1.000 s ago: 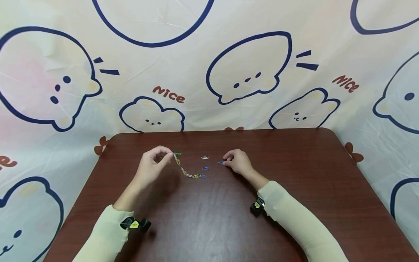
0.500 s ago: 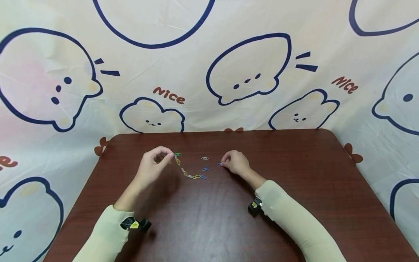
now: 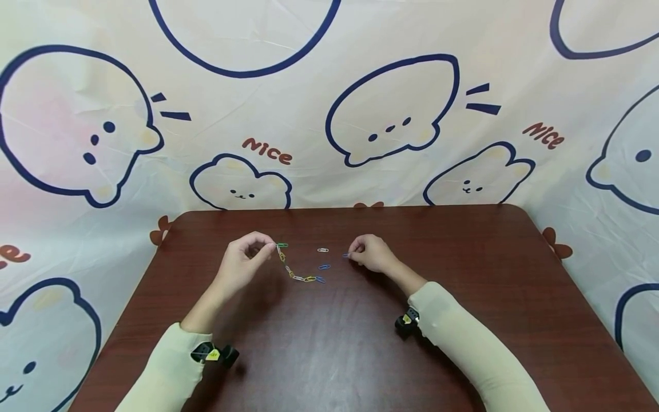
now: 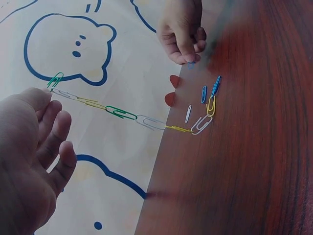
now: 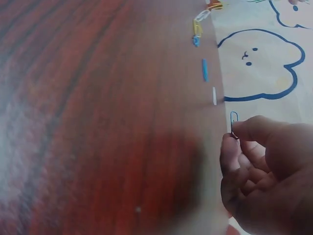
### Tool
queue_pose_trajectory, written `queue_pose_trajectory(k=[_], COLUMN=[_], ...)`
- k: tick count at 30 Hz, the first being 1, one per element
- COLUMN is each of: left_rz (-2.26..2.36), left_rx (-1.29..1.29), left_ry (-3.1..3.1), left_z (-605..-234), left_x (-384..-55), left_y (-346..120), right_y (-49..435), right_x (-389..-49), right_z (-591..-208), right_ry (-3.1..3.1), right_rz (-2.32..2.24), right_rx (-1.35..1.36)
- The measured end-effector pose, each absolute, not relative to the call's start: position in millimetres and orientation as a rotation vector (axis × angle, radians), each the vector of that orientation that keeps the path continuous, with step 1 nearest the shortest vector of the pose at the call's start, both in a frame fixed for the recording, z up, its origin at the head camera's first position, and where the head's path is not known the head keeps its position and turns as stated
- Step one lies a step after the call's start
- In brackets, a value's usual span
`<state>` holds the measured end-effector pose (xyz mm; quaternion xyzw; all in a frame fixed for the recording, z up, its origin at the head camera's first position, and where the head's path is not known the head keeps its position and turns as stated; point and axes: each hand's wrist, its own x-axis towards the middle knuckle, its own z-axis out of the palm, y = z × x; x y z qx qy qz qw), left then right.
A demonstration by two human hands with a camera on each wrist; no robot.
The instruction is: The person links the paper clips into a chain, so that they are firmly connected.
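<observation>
My left hand (image 3: pixel 246 260) pinches the upper end of a chain of linked paper clips (image 4: pixel 121 113) between thumb and fingertip. A green paper clip (image 4: pixel 57 79) sticks up just beyond those fingertips. From there the chain slopes down to the table, through white, yellow and green links, and ends in a blue paper clip (image 3: pixel 320 280). My right hand (image 3: pixel 376 254) pinches a separate blue paper clip (image 5: pixel 234 117), whose rounded end points out past the thumb. Between the hands lie a loose white paper clip (image 3: pixel 322 250) and a loose blue paper clip (image 3: pixel 324 267).
A dark brown wooden table (image 3: pixel 329 355) carries all of it. Behind the far edge hangs a pale cloth (image 3: pixel 309 114) with blue cartoon outlines, which also spans both sides. Each forearm wears a small black wrist camera (image 3: pixel 408 321) by the sleeve cuff.
My right hand dips slightly left with its blue paper clip, then lifts back a little. The left hand keeps its pinch on the chain, nearly still. The loose clips stay in place.
</observation>
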<state>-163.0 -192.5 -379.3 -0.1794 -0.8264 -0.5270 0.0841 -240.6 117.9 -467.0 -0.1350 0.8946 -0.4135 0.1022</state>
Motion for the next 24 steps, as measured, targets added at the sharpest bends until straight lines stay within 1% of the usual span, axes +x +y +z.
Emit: queue_pose_trajectory(k=[11, 18, 24], left_rz=[-1.564, -1.555, -1.563], left_rx=[-0.525, -0.523, -0.529], left_ry=[-2.478, -2.47, -2.477], left_z=[-376, -403, -405], left_x=[-163, -180, -182], left_y=[-191, -199, -198], right_y=[116, 103, 85], right_x=[-237, -226, -217], right_z=[-440, -417, -401], right_ry=[2.512, 2.455, 2.393], right_rz=[-1.409, -1.501, -1.576], right_rx=[-0.45, -0.528, -0.581])
